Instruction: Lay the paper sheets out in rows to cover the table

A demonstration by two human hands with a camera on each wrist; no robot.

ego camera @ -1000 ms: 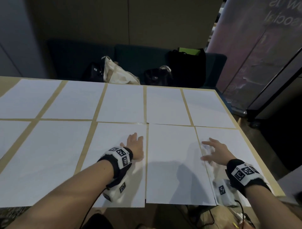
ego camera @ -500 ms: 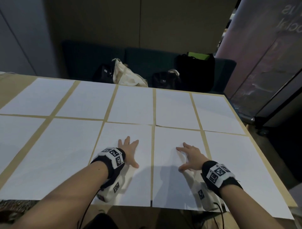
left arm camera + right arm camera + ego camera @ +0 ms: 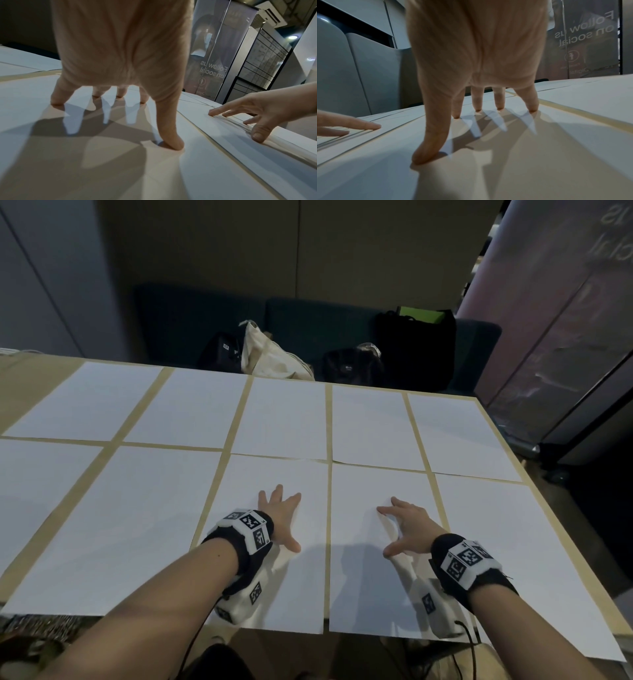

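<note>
White paper sheets lie flat in two rows over the table, thin tan strips of bare top showing between them. The left hand rests on the near-row sheet at centre, fingers spread and straight, tips touching the paper; the right hand rests on the neighbouring near sheet just to its right, fingers likewise spread, tips down. Beyond the far edge a dark sofa holds a cream tote bag and black bags.
</note>
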